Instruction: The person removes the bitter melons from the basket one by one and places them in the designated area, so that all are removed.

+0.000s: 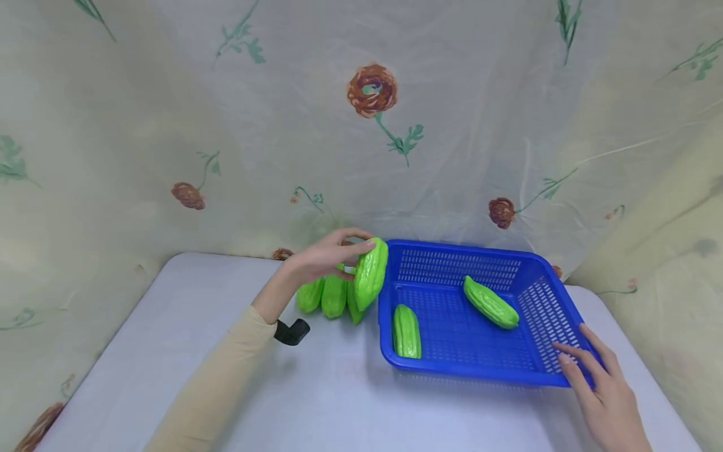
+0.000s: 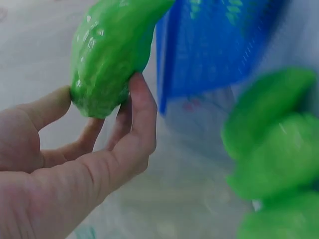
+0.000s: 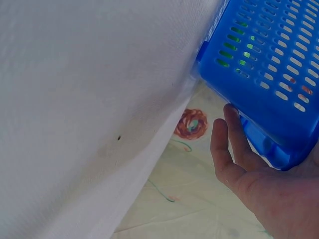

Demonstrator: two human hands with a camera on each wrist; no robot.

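Note:
My left hand (image 1: 324, 257) holds a glossy green bitter melon (image 1: 370, 273) upright beside the left wall of a blue plastic basket (image 1: 463, 373). In the left wrist view, the thumb and fingertips pinch the lower end of this melon. Below that hand, several more bitter melons (image 1: 334, 297) lie side by side on the table, partly hidden by it. Inside the basket are two others, one bitter melon (image 1: 408, 331) at the front left and one bitter melon (image 1: 490, 302) toward the back right. At the basket's front right corner, my right hand (image 1: 610, 392) grips the rim.
A white-covered table (image 1: 339, 408) carries everything. Behind it hangs a flower-printed cloth (image 1: 271, 125), which also covers the right side. A small black device (image 1: 292, 331) shows at the left wrist.

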